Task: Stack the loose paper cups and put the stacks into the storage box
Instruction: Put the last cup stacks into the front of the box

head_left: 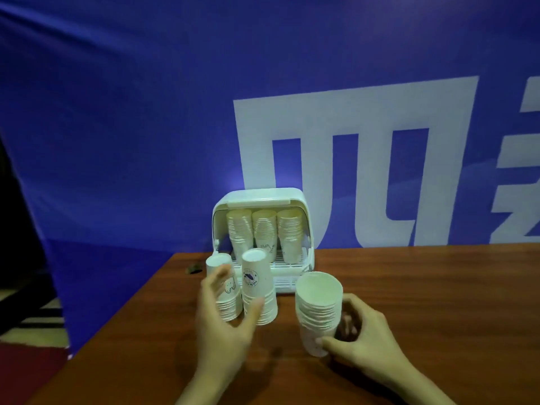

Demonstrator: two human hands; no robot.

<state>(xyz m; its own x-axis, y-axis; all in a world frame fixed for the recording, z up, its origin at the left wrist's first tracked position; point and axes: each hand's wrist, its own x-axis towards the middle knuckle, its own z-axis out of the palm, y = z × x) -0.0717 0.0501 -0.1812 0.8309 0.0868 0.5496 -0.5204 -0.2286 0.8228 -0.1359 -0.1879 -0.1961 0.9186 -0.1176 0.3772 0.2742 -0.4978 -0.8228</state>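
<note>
right hand [361,331] grips an upright cup stack [318,311] mid-tabletop [438,302], left hand [225,320] spread loose beside two upside-down stacks [258,290]. storage box [295,200] sits open at the far edge with three stacks inside, right side wide open

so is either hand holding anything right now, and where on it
The right hand grips the rim-up cup stack around its lower part. The left hand is open beside the two upside-down stacks, holding nothing.

Before you on the surface [423,287]: two inverted stacks [258,290] left, one upright stack [318,311] right, the storage box [263,229] behind holding three stacks [264,232].
</note>
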